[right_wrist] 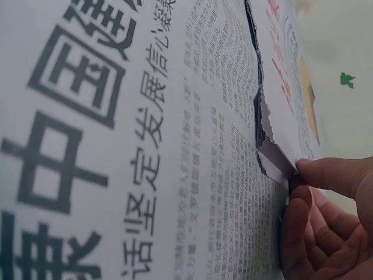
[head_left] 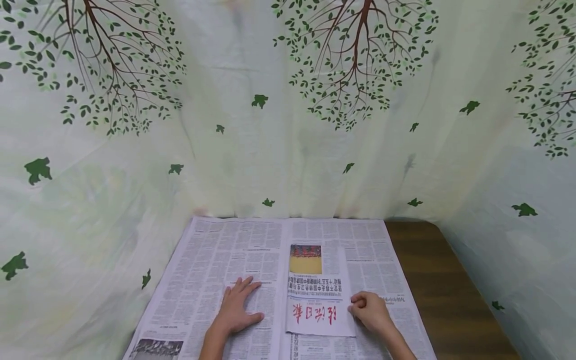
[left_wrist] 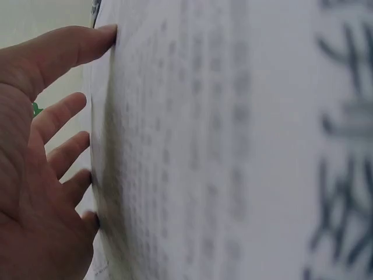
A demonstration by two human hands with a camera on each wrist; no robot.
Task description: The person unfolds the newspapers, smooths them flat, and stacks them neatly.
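A folded newspaper (head_left: 321, 287) with red title characters and a small yellow-and-red picture lies on a large spread newspaper sheet (head_left: 252, 240). My right hand (head_left: 371, 312) is at its right edge. In the right wrist view, the thumb and index finger pinch the corner of the folded newspaper (right_wrist: 277, 125), whose torn, jagged edge stands slightly off the sheet below. My left hand (head_left: 234, 310) rests on the spread sheet to the left, fingers spread and apart from the folded paper. The left wrist view shows its fingertips (left_wrist: 87, 219) against the sheet.
The spread sheet covers most of a dark brown wooden table (head_left: 445, 290), whose bare strip shows on the right. A pale curtain (head_left: 306, 165) printed with trees and green leaves hangs behind and along both sides. A dark printed photo (head_left: 157, 349) sits at the sheet's lower left.
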